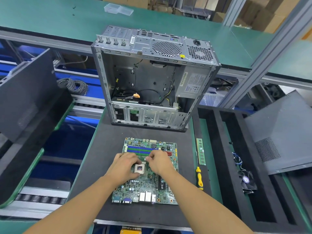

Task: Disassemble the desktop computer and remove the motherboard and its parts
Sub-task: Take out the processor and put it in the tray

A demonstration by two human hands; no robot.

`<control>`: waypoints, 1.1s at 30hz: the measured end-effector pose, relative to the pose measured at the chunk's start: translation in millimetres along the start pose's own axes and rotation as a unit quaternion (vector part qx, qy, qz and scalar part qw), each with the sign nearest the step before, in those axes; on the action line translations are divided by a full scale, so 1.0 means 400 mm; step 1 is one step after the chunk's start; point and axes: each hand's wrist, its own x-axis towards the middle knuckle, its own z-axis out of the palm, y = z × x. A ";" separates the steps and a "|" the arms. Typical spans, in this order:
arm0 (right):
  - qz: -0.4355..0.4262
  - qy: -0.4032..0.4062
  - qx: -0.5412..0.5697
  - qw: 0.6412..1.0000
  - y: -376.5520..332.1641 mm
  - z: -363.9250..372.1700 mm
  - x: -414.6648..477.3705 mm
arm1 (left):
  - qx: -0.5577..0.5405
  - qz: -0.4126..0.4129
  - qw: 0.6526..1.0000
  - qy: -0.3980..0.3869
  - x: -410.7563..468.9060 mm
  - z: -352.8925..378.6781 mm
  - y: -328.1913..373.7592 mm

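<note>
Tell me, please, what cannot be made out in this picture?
Head view: left hand covers the processor edges.
Head view: right hand hides whether its fingers pinch anything.
Head view: power supply label is too small to read.
Head view: orange part is cut off by the bottom edge.

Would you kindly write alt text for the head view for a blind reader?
Two bare hands work on a green motherboard flat on a black mat: the left hand holds the CPU socket between fingers and thumb, the right hand pinches at its upper edge. Behind sits the opened metal case; a RAM stick and yellow-handled screwdriver lie to the right.
</note>
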 end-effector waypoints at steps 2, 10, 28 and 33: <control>0.003 -0.002 -0.002 1.000 0.002 0.000 -0.005 | 0.002 0.003 1.000 -0.004 0.000 0.003 -0.002; -0.016 -0.019 -0.020 0.999 0.017 0.014 -0.045 | -0.041 -0.014 0.999 0.007 -0.002 0.008 0.002; -0.140 0.026 0.159 0.977 0.030 -0.045 -0.084 | -0.263 0.019 0.954 0.141 -0.021 -0.064 0.039; -0.120 0.015 0.272 0.955 0.026 -0.093 -0.087 | -0.199 0.095 0.956 0.192 0.000 -0.104 0.083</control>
